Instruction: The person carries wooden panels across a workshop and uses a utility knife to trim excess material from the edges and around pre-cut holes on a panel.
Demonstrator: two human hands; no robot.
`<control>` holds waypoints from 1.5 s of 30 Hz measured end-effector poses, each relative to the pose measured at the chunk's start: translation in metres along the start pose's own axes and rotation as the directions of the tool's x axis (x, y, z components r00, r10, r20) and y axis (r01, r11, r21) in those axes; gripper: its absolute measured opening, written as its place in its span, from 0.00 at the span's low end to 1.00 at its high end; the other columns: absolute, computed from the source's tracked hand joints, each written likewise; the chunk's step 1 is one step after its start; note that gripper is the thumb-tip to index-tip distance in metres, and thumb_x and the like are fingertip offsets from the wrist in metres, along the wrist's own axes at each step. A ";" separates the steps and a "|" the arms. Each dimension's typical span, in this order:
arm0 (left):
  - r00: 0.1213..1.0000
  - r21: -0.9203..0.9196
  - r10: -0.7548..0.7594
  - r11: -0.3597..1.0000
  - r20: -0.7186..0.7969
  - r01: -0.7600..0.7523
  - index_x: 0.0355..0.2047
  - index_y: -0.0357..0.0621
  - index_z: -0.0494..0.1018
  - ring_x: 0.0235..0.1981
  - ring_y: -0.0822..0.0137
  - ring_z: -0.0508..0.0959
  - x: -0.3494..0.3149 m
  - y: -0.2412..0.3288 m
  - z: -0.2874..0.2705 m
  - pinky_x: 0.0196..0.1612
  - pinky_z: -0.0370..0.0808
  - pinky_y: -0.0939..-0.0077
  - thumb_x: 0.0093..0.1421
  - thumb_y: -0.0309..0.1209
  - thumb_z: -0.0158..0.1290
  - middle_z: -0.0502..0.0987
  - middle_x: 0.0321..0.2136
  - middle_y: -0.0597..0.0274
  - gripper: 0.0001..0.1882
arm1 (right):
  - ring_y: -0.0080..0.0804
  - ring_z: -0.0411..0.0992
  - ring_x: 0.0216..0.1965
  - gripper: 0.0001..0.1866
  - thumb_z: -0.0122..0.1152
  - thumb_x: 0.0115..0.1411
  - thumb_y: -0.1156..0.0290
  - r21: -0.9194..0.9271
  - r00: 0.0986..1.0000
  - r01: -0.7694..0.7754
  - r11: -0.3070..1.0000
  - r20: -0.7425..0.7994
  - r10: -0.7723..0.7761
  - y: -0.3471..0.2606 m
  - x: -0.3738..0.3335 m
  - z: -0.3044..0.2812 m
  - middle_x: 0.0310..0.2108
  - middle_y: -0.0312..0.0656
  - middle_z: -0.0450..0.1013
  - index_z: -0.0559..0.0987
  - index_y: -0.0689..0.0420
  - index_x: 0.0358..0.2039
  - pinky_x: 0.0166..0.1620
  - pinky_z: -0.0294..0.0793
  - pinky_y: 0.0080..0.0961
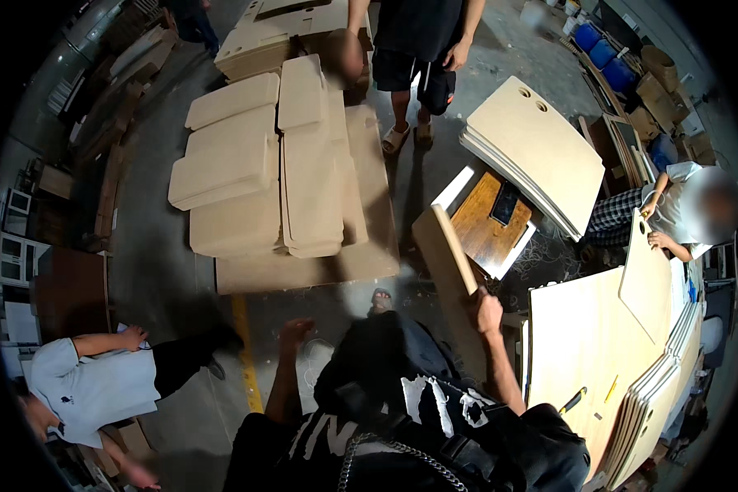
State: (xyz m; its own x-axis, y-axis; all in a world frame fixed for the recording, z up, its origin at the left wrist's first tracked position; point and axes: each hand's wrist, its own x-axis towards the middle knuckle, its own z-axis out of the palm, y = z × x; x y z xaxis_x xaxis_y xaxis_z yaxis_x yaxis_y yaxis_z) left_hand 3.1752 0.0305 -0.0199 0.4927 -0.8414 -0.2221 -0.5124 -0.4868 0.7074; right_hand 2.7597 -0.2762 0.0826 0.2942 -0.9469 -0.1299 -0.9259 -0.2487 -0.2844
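My right hand [489,312] is closed on the near end of a light wooden board [454,250], tilted on its edge so that its narrow side faces up. Beside it lies a brown wood-grain panel [474,215] with a dark phone [504,205] on it. Over the floor on the other side of my body hangs my left hand [295,331], its fingers curled in and nothing seen in them. That hand is nearest to the big stack of rounded boards [230,172], but does not touch it.
A person in dark clothes [418,41] stands beyond the stack. Another holds a board [644,279] at the right. At the lower left is a person in a white shirt [98,377]. A yellow-black cutter [574,400] lies on a pale tabletop [582,344]. Cut boards [541,148] are piled ahead.
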 end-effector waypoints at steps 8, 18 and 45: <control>0.899 -0.772 -0.413 0.520 0.147 0.365 0.37 0.44 0.75 0.23 0.68 0.77 -0.057 -0.062 0.081 0.23 0.73 0.74 0.60 0.39 0.47 0.78 0.26 0.64 0.14 | 0.52 0.74 0.33 0.18 0.61 0.46 0.57 0.087 0.984 -0.180 0.980 0.017 0.179 -0.025 0.075 -0.097 0.27 0.55 0.75 0.77 0.58 0.31 0.36 0.73 0.42; 0.375 -0.784 -0.861 -0.042 0.343 0.619 0.31 0.49 0.71 0.20 0.65 0.77 -0.236 0.000 0.187 0.19 0.70 0.72 0.56 0.40 0.52 0.76 0.24 0.61 0.10 | 0.51 0.75 0.34 0.20 0.64 0.46 0.56 0.088 0.995 -0.093 0.992 -0.037 0.097 0.026 0.193 -0.056 0.29 0.55 0.75 0.77 0.59 0.33 0.36 0.74 0.43; 0.766 -0.594 -0.632 0.664 -0.120 0.455 0.31 0.42 0.75 0.24 0.67 0.76 -0.129 0.240 0.259 0.26 0.73 0.72 0.58 0.46 0.47 0.77 0.25 0.61 0.19 | 0.58 0.72 0.38 0.30 0.64 0.48 0.60 0.169 0.998 0.048 0.985 0.040 -0.055 0.068 0.252 -0.024 0.35 0.60 0.73 0.61 0.62 0.45 0.41 0.70 0.48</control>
State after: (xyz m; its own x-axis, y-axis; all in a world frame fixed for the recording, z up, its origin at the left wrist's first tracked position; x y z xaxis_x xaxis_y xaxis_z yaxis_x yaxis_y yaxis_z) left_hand 2.8065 -0.0390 0.0044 0.7852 -0.3087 -0.5368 0.3017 -0.5664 0.7670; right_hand 2.7656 -0.5364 0.0530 0.3539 -0.9229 -0.1518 -0.8576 -0.2555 -0.4464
